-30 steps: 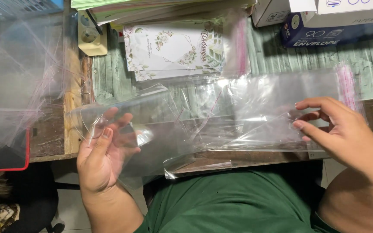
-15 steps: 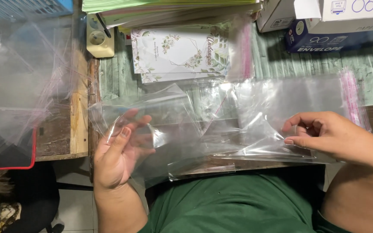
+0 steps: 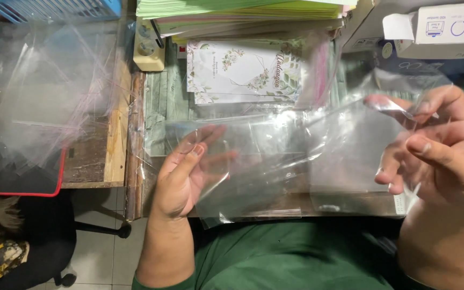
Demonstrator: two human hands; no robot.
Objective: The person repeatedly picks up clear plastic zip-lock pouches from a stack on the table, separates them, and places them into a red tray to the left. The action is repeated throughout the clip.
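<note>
A clear plastic sleeve (image 3: pixel 275 161) is stretched between both hands above the desk's near edge. My left hand (image 3: pixel 186 172) lies under its left end, fingers spread and thumb on the film. My right hand (image 3: pixel 441 145) pinches the sleeve's right end between thumb and fingers and lifts it off the desk. More clear sleeves (image 3: pixel 345 156) lie under it on the desk. A floral printed card (image 3: pixel 243 70) lies flat just beyond, partly covered by another clear sleeve with a pink strip (image 3: pixel 318 75).
A heap of loose clear sleeves (image 3: pixel 44 102) fills a red-rimmed tray (image 3: pixel 59 177) at the left. A stack of green and yellow paper (image 3: pixel 243 13) lies at the back. White and blue boxes (image 3: pixel 436 32) stand at the back right. A cream tape dispenser (image 3: pixel 149 45) sits beside the paper.
My right hand has lifted its end of the sleeve up and to the right. My left hand stays under the left end, fingers still spread. The camera has shifted slightly.
</note>
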